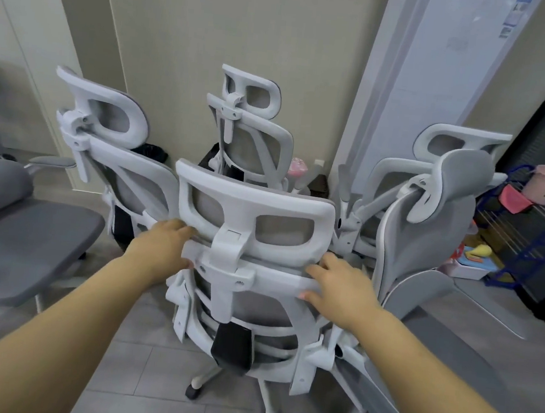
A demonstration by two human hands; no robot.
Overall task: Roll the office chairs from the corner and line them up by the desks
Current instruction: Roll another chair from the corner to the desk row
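Nearest white-framed grey mesh office chair, back facing: left hand and right hand grip curled on its top crossbar, either side of headrest post.

Several white-framed office chairs with grey mesh are standing crowded together. The nearest chair is showing its back, upright on its castors; three more are sitting behind it, another is facing sideways to its left.
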